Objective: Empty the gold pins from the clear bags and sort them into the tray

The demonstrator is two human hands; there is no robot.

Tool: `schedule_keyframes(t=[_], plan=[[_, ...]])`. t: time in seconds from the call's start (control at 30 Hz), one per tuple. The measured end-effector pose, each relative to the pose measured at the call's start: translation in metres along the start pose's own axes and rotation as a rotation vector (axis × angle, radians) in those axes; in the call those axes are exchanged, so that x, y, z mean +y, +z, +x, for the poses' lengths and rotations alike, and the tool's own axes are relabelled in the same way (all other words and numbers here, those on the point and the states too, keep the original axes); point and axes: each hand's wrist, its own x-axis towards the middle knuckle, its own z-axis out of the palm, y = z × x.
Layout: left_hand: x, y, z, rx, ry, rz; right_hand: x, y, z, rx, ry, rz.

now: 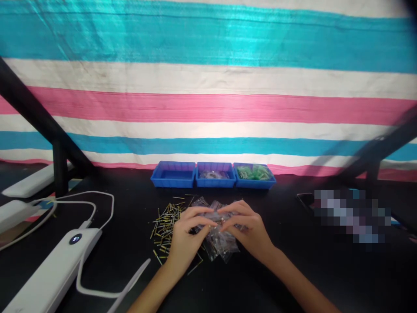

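Note:
My left hand and my right hand meet over a heap of small clear plastic bags. Thumb and fingers of each hand are bent into a pinch, fingertips nearly touching. A clear bag appears to be between the right fingertips. Something tiny, gold-coloured, shows at the left fingertips, too small to name. To the left, partly behind my left hand, lies a loose pile of thin metal pins with yellow ends. A few of these lie scattered near the bags.
Behind stand three blue trays: the left one bare inside, the middle one with clear bags, the right one with green packets. A white power bank with cables lies left. Black frame legs flank the table.

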Motion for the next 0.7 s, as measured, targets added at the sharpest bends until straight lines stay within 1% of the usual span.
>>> schedule_keyframes(t=[0.07,0.17,0.27,0.37,0.5,0.6,0.7], plan=[[-0.001,0.001,-0.001,0.006,-0.003,-0.004,0.0,0.0,0.0,-0.022,0.057,0.062],[-0.001,0.002,-0.001,0.011,-0.076,-0.007,0.0,0.002,0.001,-0.066,0.224,0.18],[0.001,0.002,0.001,-0.051,-0.156,-0.004,0.002,0.006,0.001,-0.11,0.364,0.318],[0.003,0.002,0.002,-0.119,-0.144,0.0,0.005,0.009,0.004,-0.157,0.45,0.437],[0.007,0.001,0.003,-0.1,-0.196,0.033,0.017,0.004,0.014,-0.141,0.577,0.436],[0.008,0.0,0.004,-0.078,-0.226,0.032,0.027,-0.005,0.031,-0.129,0.599,0.369],[0.006,-0.001,0.004,-0.049,-0.227,0.018,0.035,-0.013,0.052,-0.047,0.628,0.389]])
